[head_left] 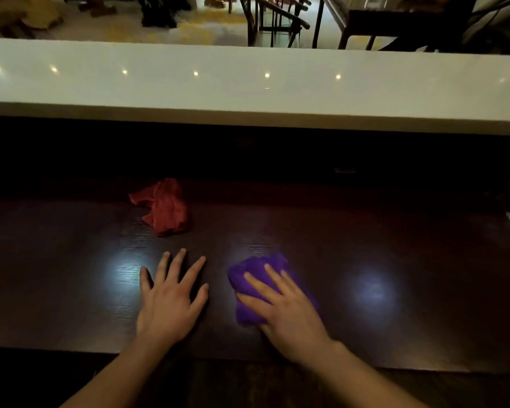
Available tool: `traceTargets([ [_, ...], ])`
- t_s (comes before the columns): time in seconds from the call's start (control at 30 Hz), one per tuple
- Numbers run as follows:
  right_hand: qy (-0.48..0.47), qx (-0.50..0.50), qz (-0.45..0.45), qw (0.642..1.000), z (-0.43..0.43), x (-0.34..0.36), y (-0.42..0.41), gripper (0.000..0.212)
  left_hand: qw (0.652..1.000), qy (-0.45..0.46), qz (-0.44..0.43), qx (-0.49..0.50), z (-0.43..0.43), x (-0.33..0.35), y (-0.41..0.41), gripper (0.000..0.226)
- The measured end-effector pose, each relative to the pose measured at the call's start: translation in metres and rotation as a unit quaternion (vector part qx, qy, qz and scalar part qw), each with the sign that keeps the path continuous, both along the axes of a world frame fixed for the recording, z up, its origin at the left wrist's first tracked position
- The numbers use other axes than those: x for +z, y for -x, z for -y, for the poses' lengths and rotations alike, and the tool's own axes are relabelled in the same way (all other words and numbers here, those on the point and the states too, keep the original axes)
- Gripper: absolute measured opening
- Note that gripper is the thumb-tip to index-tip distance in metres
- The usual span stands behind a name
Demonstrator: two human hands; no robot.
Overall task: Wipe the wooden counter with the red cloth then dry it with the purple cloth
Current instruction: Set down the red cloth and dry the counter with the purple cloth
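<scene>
A crumpled red cloth lies alone on the dark wooden counter, toward the back and left of centre. The purple cloth sits bunched nearer the front, and my right hand presses flat on it with straight, spread fingers. My left hand rests flat on the bare wood beside it, fingers spread, holding nothing. A short gap separates the left hand from the purple cloth.
A raised white bar top runs across behind the counter, with a dark recess beneath it. Chairs and tables stand in the room beyond. The counter's front edge crosses just under my wrists.
</scene>
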State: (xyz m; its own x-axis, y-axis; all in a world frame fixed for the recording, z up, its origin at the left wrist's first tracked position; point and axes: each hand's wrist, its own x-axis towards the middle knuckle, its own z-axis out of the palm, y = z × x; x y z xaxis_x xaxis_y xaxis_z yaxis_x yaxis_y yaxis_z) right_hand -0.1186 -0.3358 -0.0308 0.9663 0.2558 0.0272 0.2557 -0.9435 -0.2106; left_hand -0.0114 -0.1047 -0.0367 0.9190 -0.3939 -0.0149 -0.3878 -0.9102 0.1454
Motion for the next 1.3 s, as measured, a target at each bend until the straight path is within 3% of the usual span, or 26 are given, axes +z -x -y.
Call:
traceTargets([
  [0.07, 0.016, -0.010, 0.012, 1.000, 0.041, 0.004, 0.012, 0.062, 1.000, -0.003, -0.001, -0.002, 0.000, -0.001, 0.001, 0.064],
  [0.17, 0.003, -0.165, 0.005, 0.986, 0.092, 0.009, -0.008, 0.055, 1.000, 0.001, -0.005, 0.003, 0.001, 0.000, 0.000, 0.064],
  [0.23, -0.019, -0.279, 0.001, 0.960, 0.085, 0.013, -0.041, 0.048, 1.000, 0.012, -0.004, 0.006, 0.003, 0.002, 0.001, 0.065],
  [0.3, -0.053, -0.332, 0.001, 0.942, 0.045, 0.012, -0.071, 0.047, 0.999, 0.039, -0.006, 0.011, 0.002, 0.005, 0.002, 0.069],
  [0.37, -0.082, -0.264, 0.008, 0.961, -0.014, 0.008, -0.090, 0.046, 0.995, 0.098, 0.001, 0.010, -0.001, 0.009, 0.004, 0.079],
  [0.43, -0.092, -0.130, 0.004, 0.987, -0.076, 0.002, -0.093, 0.051, 0.979, 0.205, 0.006, 0.016, -0.007, 0.011, 0.007, 0.087],
  [0.53, -0.080, -0.021, 0.002, 0.997, -0.101, 0.006, -0.093, 0.055, 0.946, 0.324, 0.012, 0.025, -0.017, 0.011, 0.007, 0.091],
  [0.63, -0.054, 0.046, -0.014, 0.997, -0.059, 0.010, -0.080, 0.057, 0.960, 0.278, 0.006, 0.001, -0.018, 0.009, 0.006, 0.081],
  [0.7, -0.057, 0.029, -0.022, 0.998, -0.019, 0.013, -0.058, 0.056, 0.976, 0.220, 0.005, 0.000, -0.014, 0.006, 0.006, 0.065],
  [0.83, -0.078, -0.185, 0.036, 0.979, 0.061, 0.014, -0.042, 0.047, 0.997, 0.078, 0.009, -0.002, -0.006, -0.008, 0.001, 0.057],
  [0.93, -0.078, -0.306, 0.033, 0.948, 0.031, 0.012, -0.067, 0.044, 1.000, 0.013, 0.011, -0.009, -0.003, -0.015, -0.002, 0.059],
  [1.03, -0.053, -0.175, 0.040, 0.982, -0.023, 0.004, -0.048, 0.045, 1.000, 0.004, 0.011, -0.004, -0.003, -0.015, -0.003, 0.061],
  [1.13, -0.041, -0.088, 0.043, 0.994, 0.008, 0.011, 0.018, 0.052, 1.000, -0.014, -0.014, -0.008, -0.001, -0.007, -0.002, 0.064],
  [1.2, -0.026, -0.135, 0.042, 0.990, 0.052, 0.014, 0.056, 0.061, 0.999, -0.001, -0.038, 0.019, 0.004, -0.002, 0.000, 0.065],
  [1.3, -0.026, -0.295, 0.021, 0.955, 0.127, 0.018, 0.089, 0.058, 0.998, 0.035, -0.048, 0.028, 0.040, 0.005, 0.017, 0.064],
])
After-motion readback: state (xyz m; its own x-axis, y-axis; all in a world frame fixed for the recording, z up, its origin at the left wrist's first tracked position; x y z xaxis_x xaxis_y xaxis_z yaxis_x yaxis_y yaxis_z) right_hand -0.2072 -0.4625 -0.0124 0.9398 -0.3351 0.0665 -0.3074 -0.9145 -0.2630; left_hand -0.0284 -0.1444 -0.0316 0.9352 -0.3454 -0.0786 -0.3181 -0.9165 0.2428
